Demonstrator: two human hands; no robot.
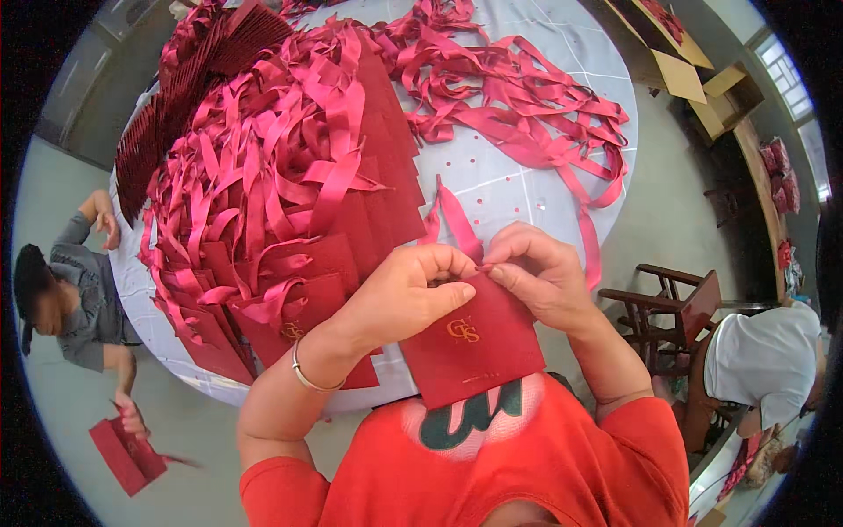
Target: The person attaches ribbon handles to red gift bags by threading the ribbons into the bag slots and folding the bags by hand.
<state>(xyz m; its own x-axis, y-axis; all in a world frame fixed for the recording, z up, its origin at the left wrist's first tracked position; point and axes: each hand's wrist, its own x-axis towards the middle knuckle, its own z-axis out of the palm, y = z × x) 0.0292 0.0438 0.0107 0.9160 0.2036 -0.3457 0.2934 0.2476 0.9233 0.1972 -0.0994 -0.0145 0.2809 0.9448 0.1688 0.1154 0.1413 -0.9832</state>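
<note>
A flat red paper gift bag (470, 347) with gold print hangs upright in front of my chest. At its top edge my left hand (426, 285) is closed, its fingertips pinching the bag near the middle of the rim. Close beside it, my right hand (540, 277) pinches the pink ribbon (457, 218) where it meets the rim. Beyond my fingers the ribbon's loose ends stick up over the table. The exact spot between the fingertips is small and partly hidden. Left of my hands, overlapping red bags (338, 246) with pink ribbons form a large pile.
The round table (479, 180) has a white cloth dotted with small red bits. Loose pink ribbons (527, 97) lie across its far right. At left, another person (83, 281) holds a red bag (127, 452). A wooden chair (672, 312) and a person in white (760, 356) are at right.
</note>
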